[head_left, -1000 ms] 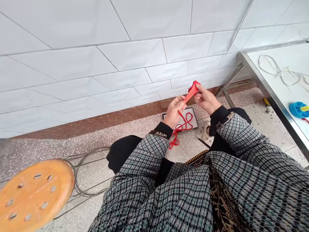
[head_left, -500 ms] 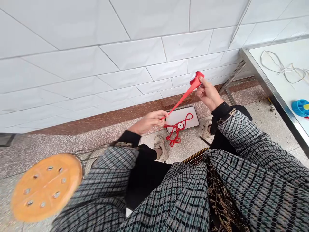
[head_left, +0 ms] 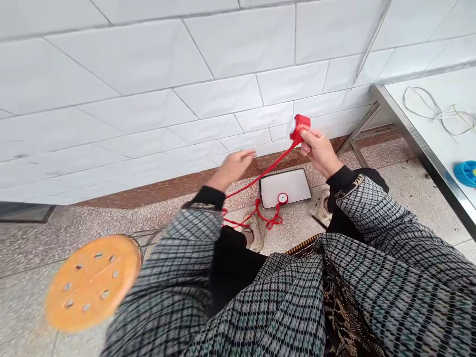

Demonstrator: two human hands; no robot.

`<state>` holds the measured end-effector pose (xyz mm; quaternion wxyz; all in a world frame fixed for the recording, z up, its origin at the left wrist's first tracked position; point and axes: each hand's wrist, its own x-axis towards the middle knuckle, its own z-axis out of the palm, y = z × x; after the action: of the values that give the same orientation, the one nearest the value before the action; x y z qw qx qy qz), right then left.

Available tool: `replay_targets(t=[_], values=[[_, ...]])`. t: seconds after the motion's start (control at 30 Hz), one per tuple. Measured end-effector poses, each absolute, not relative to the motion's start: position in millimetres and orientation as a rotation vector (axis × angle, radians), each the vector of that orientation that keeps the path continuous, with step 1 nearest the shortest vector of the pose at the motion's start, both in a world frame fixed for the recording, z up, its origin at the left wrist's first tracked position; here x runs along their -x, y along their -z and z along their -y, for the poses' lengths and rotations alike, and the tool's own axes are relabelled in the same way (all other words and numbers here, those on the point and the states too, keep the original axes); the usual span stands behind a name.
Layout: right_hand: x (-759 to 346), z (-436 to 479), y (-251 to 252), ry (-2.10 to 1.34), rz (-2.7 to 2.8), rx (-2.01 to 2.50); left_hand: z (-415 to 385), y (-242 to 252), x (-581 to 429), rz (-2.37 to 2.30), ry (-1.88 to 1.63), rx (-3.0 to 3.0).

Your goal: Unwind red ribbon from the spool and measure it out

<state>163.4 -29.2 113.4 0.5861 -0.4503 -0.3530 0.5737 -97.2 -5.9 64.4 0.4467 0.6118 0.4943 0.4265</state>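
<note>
My right hand point(head_left: 319, 151) grips a roll of red tape point(head_left: 302, 127) with a pale core between thumb and fingers. From the roll a narrow, twisted red strand point(head_left: 265, 172) slants down to the left, passing below my left hand point(head_left: 233, 167) and behind its cuff. That hand is raised in front of the wall, fingers pointing right and slightly apart, apparently holding nothing. Between my feet, more red strand point(head_left: 274, 219) lies looped on the floor. A small red disc with a white centre point(head_left: 282, 198) rests on a shallow white box point(head_left: 295, 181).
On the left stands a round orange stool point(head_left: 92, 285) with holes in its seat. To the right, a metal-edged table point(head_left: 427, 134) carries a white cord point(head_left: 446, 116) and a blue spool-like object point(head_left: 464, 173). A white tiled wall point(head_left: 238, 54) rises ahead.
My left hand has let go of the strand and lifted a little. The strand now hangs lower, passing under that hand, and the loops on the box have slid left toward my foot.
</note>
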Motion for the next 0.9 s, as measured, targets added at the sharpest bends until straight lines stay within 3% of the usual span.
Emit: replay_targets(t=[0.17,0.3,0.43,0.9], values=[[-152,34,-104,-1.348,0.946,1.024,15,-52,9,-0.837,-1.185,-1.134],[-151,31,-96,-1.232,0.878,1.105,22,-53,-18,-0.791,-1.239,-0.918],[-149,28,-93,-1.198,0.807,1.154,21,-51,-31,-0.806,-1.156,-0.939],[-137,26,-88,-1.256,0.699,1.223,23,-34,-38,-0.987,-1.426,-1.172]])
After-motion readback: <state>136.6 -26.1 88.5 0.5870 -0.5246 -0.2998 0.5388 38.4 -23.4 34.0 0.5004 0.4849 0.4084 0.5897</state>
